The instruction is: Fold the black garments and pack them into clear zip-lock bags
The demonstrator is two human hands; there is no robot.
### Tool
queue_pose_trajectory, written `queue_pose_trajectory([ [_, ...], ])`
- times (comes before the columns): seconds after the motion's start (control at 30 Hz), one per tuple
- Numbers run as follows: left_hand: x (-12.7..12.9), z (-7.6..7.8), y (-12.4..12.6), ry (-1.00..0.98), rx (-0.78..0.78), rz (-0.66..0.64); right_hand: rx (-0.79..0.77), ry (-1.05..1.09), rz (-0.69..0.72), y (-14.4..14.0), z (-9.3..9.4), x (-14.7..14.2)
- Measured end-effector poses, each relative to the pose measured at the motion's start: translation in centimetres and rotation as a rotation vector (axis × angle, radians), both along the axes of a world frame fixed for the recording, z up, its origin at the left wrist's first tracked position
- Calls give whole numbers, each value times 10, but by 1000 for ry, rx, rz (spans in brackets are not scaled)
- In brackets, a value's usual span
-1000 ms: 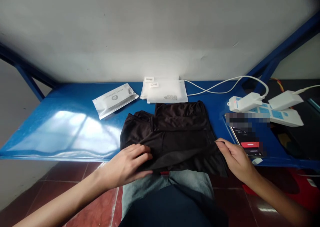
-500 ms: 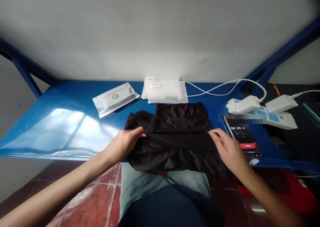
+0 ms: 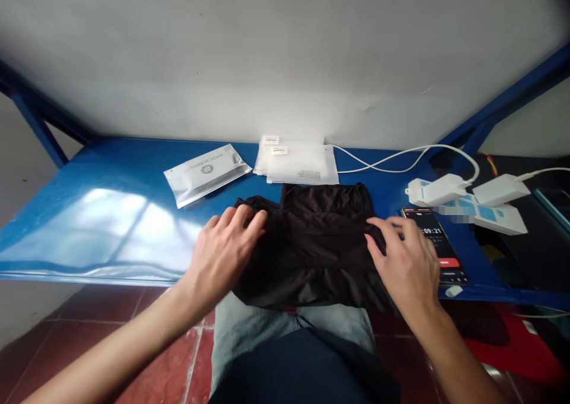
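Pouch [image 3: 207, 175]: "ROCKBRO…" | phone [image 3: 447, 246]: "09:21" | hands [image 3: 228, 243] at black cloth [image 3: 316, 243]

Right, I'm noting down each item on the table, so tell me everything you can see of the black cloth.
The black cloth looks thin and smooth, with a soft sheen and wrinkles. It lies in several layers, folds running across it, with a narrower section at the far end. It rests on the blue table, its front part reaching past the near edge. The left hand's fingers lie on its left side; the right hand's fingertips are at its right edge.
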State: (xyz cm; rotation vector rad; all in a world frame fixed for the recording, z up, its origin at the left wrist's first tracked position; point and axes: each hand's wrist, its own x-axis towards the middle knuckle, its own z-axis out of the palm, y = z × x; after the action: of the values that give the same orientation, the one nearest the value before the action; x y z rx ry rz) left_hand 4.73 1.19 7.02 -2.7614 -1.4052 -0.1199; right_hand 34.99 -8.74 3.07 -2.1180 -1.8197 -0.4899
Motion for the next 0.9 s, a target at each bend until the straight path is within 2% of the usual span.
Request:
queue_pose_trajectory([
  [0.07, 20, 2, -20, -169, 84, -49, 72, 144, 114, 10, 14, -26],
  [0.13, 43, -9, -35, -285, 52, -75, 35, 337, 248, 20, 19, -54],
  [0.2, 61, -28, -41, -299, -17, -35, -88, 426, 329, 29, 10, -75],
  [0.3, 67, -54, -38, -278, -84, 16, -239, 351, 305, 33, -17, -80],
  [0.37, 61, -62, -34, -277, -97, 28, -292, 262, 275, 31, -32, -68],
  [0.43, 52, -62, -32, -280, -104, 36, -320, 195, 253, 27, -40, -50],
  [0.57, 42, -56, -30, -285, -109, 89, -324, 149, 233, 18, -40, -23],
  [0.7, 27, -57, -22, -289, -10, 194, -319, 129, 242, 16, -41, -19],
  [0.83, -23, -54, -16, -367, 129, 441, -319, 134, 257, 17, -45, -18],
  [0.9, -54, -49, -17, -434, 119, 567, -314, 143, 270, 20, -39, -19],
])
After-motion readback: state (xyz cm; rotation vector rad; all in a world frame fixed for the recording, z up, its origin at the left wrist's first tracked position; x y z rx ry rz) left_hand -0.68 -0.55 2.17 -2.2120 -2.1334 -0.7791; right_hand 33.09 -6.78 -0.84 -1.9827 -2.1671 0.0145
